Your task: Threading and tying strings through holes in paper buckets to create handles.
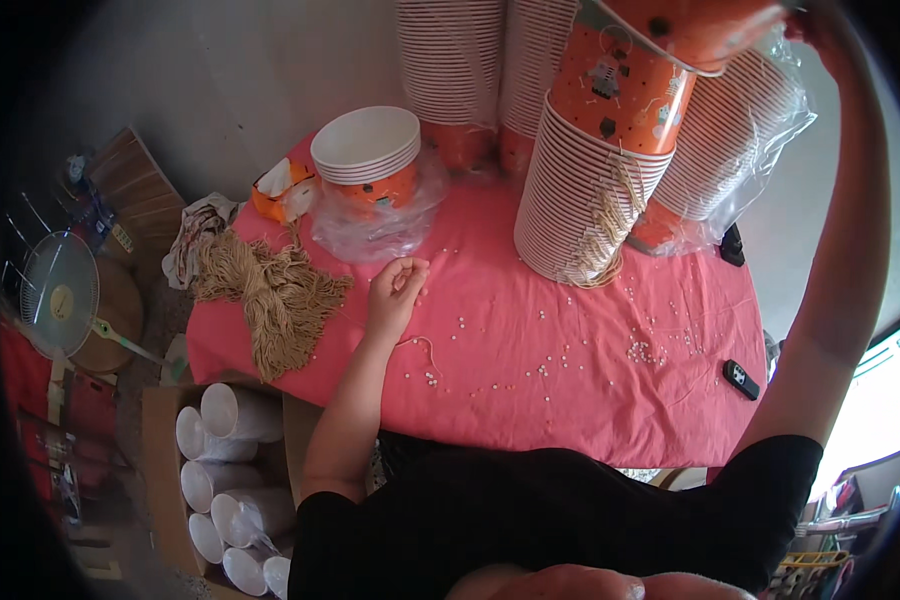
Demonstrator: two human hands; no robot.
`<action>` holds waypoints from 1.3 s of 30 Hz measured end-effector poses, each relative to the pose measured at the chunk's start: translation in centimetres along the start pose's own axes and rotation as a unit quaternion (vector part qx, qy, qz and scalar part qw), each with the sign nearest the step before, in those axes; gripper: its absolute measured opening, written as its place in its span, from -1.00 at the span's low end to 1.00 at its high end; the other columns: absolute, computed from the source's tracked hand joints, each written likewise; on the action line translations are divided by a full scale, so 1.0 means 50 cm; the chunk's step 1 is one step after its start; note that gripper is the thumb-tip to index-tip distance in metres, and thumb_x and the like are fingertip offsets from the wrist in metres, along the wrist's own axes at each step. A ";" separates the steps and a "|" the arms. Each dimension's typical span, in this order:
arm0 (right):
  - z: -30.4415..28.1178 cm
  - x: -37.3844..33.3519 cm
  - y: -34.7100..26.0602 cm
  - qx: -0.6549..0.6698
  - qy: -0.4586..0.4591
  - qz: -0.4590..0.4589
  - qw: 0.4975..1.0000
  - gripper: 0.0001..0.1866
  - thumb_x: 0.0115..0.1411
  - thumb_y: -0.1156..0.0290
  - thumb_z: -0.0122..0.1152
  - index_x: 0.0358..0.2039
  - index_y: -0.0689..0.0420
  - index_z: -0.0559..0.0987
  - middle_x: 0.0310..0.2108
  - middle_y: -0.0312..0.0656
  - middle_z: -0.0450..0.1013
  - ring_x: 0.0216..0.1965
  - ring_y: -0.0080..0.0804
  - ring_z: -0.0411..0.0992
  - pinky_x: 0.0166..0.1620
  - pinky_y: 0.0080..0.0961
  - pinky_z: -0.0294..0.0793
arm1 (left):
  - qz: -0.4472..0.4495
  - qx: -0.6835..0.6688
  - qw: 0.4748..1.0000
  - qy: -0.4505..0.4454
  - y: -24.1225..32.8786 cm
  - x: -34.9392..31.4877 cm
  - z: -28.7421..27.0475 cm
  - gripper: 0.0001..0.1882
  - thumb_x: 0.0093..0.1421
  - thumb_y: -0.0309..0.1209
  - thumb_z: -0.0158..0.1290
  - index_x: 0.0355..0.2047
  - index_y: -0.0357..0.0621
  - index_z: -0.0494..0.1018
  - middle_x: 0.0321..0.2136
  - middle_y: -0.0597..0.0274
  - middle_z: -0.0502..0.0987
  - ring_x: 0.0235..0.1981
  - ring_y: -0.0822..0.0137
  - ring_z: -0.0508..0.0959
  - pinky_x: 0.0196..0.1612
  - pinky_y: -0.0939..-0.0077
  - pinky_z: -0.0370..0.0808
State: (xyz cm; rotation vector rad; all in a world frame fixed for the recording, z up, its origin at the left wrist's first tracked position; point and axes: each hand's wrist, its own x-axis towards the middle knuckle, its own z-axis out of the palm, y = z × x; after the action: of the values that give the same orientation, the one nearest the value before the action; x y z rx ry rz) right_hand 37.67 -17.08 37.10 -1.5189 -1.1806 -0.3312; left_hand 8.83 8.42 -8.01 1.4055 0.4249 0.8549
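My right hand [818,28] is raised at the top right edge and grips an orange paper bucket [705,28], which is tilted above a tall stack of nested white-rimmed buckets [570,205]. Part of that hand is cut off by the dark rim of the picture. Tan cords [610,225] hang down the side of the stack. Over the pink cloth, my left hand [398,288] is closed in a pinch; whatever lies between its fingertips is too small to make out. A thin cord [428,347] lies beside the left wrist.
Small pale beads [650,350] are scattered over the pink cloth [490,400]. A tan cord bundle [270,295] and a short bucket stack [365,140] sit at left. Wrapped bucket stacks [450,70] stand behind. A black remote [740,380] lies right; a carton [160,430] of white cups stands lower left.
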 end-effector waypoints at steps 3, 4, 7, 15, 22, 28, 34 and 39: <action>0.028 0.057 0.053 -0.082 -0.007 0.075 0.994 -0.69 0.16 0.32 0.09 -0.14 0.19 0.59 -0.68 -0.26 0.38 -0.79 -0.56 0.26 -0.67 -0.52 0.40 | 0.006 0.054 0.999 0.005 -0.008 -0.006 -0.002 -0.87 0.26 -0.48 0.08 -0.20 -0.23 0.48 -0.42 0.40 0.53 -0.51 0.62 0.47 -0.52 0.77 0.34; 0.031 0.077 0.069 -0.110 -0.060 0.116 0.985 -0.72 0.16 0.33 0.08 -0.20 0.19 0.61 -0.69 -0.27 0.37 -0.79 -0.56 0.26 -0.68 -0.53 0.36 | 0.007 0.054 0.999 0.003 -0.010 -0.006 0.001 -0.87 0.26 -0.48 0.08 -0.20 -0.23 0.48 -0.42 0.40 0.53 -0.51 0.62 0.47 -0.52 0.77 0.34; 0.062 0.083 0.102 -0.171 -0.149 0.202 0.953 -0.80 0.14 0.40 0.05 -0.40 0.19 0.63 -0.76 -0.32 0.27 -0.78 -0.57 0.19 -0.70 -0.55 0.26 | -0.013 0.050 0.999 0.003 -0.014 -0.008 0.003 -0.87 0.25 -0.49 0.08 -0.20 -0.23 0.48 -0.44 0.41 0.53 -0.51 0.64 0.47 -0.52 0.78 0.34; 0.124 0.051 0.127 -0.222 -0.236 0.274 0.906 -0.82 0.07 0.48 0.08 -0.41 0.21 0.64 -0.78 -0.36 0.23 -0.78 -0.56 0.14 -0.68 -0.52 0.23 | -0.002 0.068 0.998 -0.006 -0.010 -0.011 0.001 -0.88 0.25 -0.50 0.08 -0.21 -0.24 0.48 -0.45 0.41 0.52 -0.52 0.66 0.45 -0.49 0.78 0.36; 0.127 0.007 0.139 -0.182 -0.187 0.265 0.928 -0.69 0.11 0.45 0.08 -0.15 0.22 0.63 -0.76 -0.35 0.30 -0.79 -0.62 0.17 -0.71 -0.59 0.16 | -0.011 0.061 0.998 -0.009 0.011 -0.013 0.015 -0.88 0.26 -0.49 0.08 -0.22 -0.24 0.48 -0.45 0.40 0.52 -0.50 0.65 0.45 -0.48 0.78 0.37; 0.123 0.008 0.172 -0.171 -0.208 0.208 0.940 -0.70 0.17 0.36 0.07 -0.17 0.24 0.62 -0.76 -0.36 0.32 -0.81 -0.67 0.15 -0.73 -0.63 0.10 | -0.008 0.079 0.997 -0.003 0.012 -0.014 0.007 -0.88 0.26 -0.47 0.08 -0.22 -0.24 0.48 -0.45 0.40 0.53 -0.50 0.64 0.46 -0.48 0.77 0.37; 0.021 0.121 0.381 -0.402 -0.044 -0.132 0.905 -0.71 0.21 0.35 0.05 -0.17 0.23 0.61 -0.40 -0.11 0.51 -0.45 -0.50 0.45 -0.37 -0.57 0.48 | 0.003 0.075 0.997 -0.001 0.001 -0.005 0.015 -0.90 0.27 -0.50 0.06 -0.22 -0.24 0.48 -0.44 0.40 0.51 -0.47 0.64 0.45 -0.45 0.78 0.37; 0.199 -0.065 0.076 -0.341 0.121 -0.289 0.886 -0.79 0.10 0.60 0.16 -0.21 0.22 0.56 -0.25 -0.14 0.47 -0.34 -0.34 0.47 -0.26 -0.47 0.53 | 0.051 0.110 0.993 0.002 -0.014 -0.009 0.000 -0.86 0.22 -0.56 0.09 -0.20 -0.24 0.48 -0.40 0.42 0.51 -0.41 0.66 0.44 -0.37 0.77 0.36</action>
State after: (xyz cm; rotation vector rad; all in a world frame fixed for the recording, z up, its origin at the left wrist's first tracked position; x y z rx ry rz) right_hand 35.46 -9.57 29.17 -1.5973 -1.3679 -1.4234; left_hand 8.75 8.13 -8.78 1.6412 0.4643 0.9144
